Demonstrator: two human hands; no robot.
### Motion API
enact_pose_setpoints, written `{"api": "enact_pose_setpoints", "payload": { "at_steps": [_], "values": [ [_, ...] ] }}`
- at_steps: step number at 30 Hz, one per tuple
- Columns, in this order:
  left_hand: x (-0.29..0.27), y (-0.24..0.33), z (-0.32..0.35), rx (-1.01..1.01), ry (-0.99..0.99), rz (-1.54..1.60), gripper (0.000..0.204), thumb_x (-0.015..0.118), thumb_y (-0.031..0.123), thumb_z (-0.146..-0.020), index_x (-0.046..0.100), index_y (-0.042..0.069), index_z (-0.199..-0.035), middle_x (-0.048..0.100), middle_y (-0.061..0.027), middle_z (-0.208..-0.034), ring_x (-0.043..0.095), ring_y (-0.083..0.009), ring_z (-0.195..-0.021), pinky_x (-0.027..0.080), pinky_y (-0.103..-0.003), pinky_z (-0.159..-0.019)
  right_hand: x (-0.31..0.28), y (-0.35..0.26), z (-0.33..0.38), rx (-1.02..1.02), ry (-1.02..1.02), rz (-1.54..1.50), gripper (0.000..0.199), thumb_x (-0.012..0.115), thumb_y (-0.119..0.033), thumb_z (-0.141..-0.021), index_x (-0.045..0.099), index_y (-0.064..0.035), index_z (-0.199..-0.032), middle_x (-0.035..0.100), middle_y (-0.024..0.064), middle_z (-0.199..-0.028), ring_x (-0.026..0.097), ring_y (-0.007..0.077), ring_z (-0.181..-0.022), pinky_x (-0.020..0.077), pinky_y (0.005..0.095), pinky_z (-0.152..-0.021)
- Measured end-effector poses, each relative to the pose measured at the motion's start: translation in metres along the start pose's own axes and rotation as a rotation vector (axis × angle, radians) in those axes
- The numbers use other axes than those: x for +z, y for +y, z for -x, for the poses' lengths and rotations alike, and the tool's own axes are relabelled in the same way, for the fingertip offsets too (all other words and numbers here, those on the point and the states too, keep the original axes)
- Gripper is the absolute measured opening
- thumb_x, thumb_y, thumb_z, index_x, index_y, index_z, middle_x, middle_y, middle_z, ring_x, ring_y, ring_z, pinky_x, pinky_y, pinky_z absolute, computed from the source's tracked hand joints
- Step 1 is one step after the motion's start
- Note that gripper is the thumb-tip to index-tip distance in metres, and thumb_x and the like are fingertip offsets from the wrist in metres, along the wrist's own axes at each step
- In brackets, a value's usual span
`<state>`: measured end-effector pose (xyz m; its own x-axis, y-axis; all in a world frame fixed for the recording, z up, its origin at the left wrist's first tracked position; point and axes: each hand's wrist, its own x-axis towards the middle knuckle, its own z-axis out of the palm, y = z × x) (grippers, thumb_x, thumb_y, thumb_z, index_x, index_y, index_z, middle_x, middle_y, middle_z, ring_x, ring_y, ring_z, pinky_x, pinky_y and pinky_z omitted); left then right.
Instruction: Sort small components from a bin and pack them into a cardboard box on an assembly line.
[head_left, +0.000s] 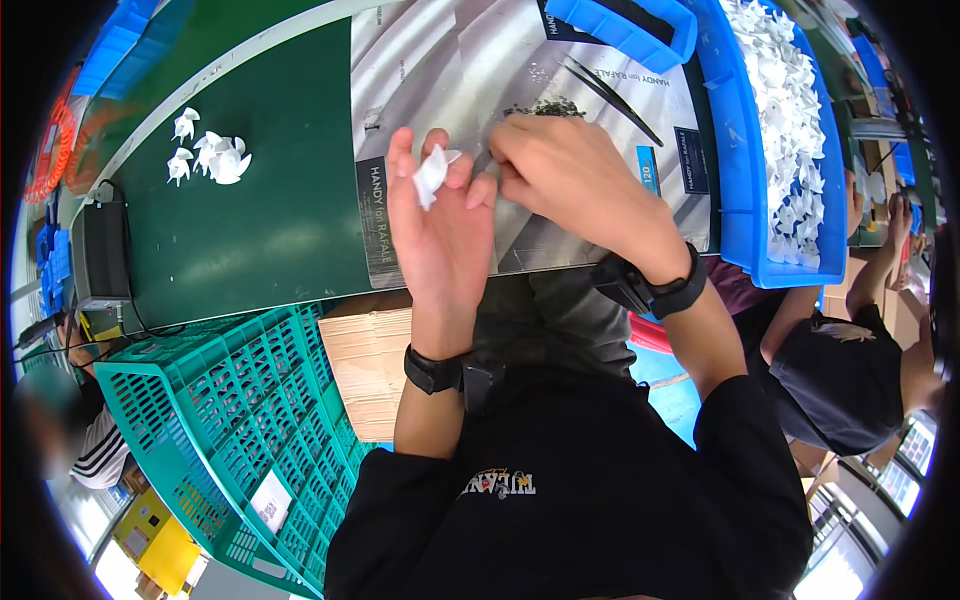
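My left hand [445,245] is palm up with its fingers curled around a small white fan impeller [432,178]. To its right, my right hand [585,180] has its thumb and fingertips pressed together; whatever may be between them is hidden. Just beyond its knuckles lies a pile of tiny dark parts [558,106] on the printed sheet [450,70]. Black tweezers [615,100] rest to the right of that pile. Several more white impellers [222,157] stand in a loose group on the green tabletop [270,220] at the left.
A long blue bin [742,225] full of white impellers stands at the right, and a small blue tray [590,22] at the far side. A dark box [102,255] sits at the table's left edge. Below are a green crate [230,400] and a cardboard box [370,370]. A co-worker [835,380] is at right.
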<state>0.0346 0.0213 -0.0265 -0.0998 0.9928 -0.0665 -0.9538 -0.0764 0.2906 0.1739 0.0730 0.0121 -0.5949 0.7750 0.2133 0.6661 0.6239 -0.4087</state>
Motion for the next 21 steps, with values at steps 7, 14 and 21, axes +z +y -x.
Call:
{"api": "enact_pose_setpoints", "payload": {
  "at_steps": [7,14,21],
  "values": [
    [0.007,0.000,0.002,0.011,0.023,-0.144,0.032,0.060,0.009,-0.089,0.050,0.015,-0.119,0.052,-0.0024,-0.109,0.046,-0.0095,-0.077,0.036,-0.026,-0.063,0.003,0.004,0.011,0.133,0.072,-0.237,0.009,0.062,-0.005,-0.075,0.057,-0.0005,-0.080,0.058,0.0123,-0.073,0.060,0.0314,-0.068,0.0460,0.0396,-0.059],
    [0.005,0.001,0.005,0.023,-0.004,-0.152,0.038,0.056,0.000,-0.085,0.049,0.015,-0.119,0.053,-0.0026,-0.110,0.048,-0.0095,-0.076,0.036,-0.027,-0.061,0.001,0.001,0.002,0.079,0.049,-0.024,0.011,0.063,-0.004,-0.073,0.058,-0.0013,-0.082,0.056,0.0118,-0.071,0.058,0.0305,-0.066,0.0454,0.0387,-0.058],
    [0.010,-0.003,0.005,0.080,0.008,-0.271,0.041,0.057,-0.001,-0.083,0.049,0.015,-0.119,0.052,-0.0023,-0.110,0.049,-0.0094,-0.079,0.038,-0.026,-0.061,-0.009,0.004,0.015,0.208,-0.026,-0.350,0.009,0.060,0.002,-0.074,0.057,-0.0009,-0.083,0.054,0.0070,-0.069,0.058,0.0191,-0.065,0.0459,0.0304,-0.059]
  ]
}}
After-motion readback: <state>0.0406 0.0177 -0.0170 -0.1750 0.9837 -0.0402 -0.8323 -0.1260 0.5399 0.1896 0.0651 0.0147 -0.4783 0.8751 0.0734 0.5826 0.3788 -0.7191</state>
